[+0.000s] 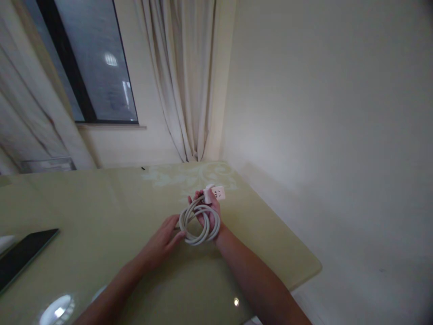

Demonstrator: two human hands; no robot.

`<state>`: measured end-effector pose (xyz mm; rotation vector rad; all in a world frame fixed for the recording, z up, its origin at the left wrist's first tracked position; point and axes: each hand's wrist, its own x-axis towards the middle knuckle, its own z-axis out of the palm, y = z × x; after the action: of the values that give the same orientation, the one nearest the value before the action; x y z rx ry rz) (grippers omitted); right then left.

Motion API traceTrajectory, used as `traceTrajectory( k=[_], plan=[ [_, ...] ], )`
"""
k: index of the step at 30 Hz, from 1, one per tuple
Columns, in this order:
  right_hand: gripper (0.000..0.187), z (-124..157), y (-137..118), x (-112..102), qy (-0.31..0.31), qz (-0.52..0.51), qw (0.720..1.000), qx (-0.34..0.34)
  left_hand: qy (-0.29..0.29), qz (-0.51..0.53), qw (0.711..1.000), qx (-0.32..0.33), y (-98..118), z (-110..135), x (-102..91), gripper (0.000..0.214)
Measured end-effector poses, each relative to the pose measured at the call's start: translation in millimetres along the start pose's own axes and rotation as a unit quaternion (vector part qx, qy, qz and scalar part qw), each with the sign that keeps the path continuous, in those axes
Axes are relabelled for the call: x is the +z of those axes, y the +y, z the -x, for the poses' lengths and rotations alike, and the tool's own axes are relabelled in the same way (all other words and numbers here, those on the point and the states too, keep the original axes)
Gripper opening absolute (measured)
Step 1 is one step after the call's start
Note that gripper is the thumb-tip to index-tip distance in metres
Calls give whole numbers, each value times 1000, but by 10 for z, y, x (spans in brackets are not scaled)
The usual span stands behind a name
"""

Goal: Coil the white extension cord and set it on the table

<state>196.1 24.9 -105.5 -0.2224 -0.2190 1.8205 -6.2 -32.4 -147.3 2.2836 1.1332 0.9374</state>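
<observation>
A coiled white power cable (198,222) with a white socket block (216,193) at its far end lies in my right hand (210,213), just above the yellow-green table (101,216). The fingers of that hand curl round the block and the coils loop over the hand and wrist. My left hand (163,240) rests beside it, its fingertips touching the left side of the coil. Whether the left fingers grip the cable or only touch it is unclear.
A dark flat tablet or phone (22,255) lies at the table's left edge. The table's right corner (316,266) ends near a plain wall. A curtain (184,81) and a window (91,63) stand behind the table.
</observation>
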Motion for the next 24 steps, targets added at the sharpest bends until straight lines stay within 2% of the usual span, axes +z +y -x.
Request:
traceTrajectory(
  k=[3,7,12,16,18,20,22,24],
  plan=[
    [30,61,-14,57,-23,-15,1000,-4,53,-76,995,24,-79,50,117,52],
    [31,156,-11,149,-46,-2,999,3,117,-140,982,54,-137,87,115,63],
    [34,227,20,200,-39,53,998,9,67,-154,971,171,-60,14,-32,69],
    [37,233,5,211,-36,67,997,1,57,-186,963,188,-53,-22,-59,69],
    [36,216,-27,214,-36,60,998,-4,50,-203,962,178,-92,-20,-23,65],
    [33,187,-73,218,-27,51,998,-21,64,-190,970,138,-132,-19,20,60],
    [30,159,-120,225,-1,38,998,-51,86,-114,988,65,-140,-32,46,57],
    [29,145,-143,233,26,19,997,-76,85,8,996,-31,-94,-60,44,56]
  ],
)
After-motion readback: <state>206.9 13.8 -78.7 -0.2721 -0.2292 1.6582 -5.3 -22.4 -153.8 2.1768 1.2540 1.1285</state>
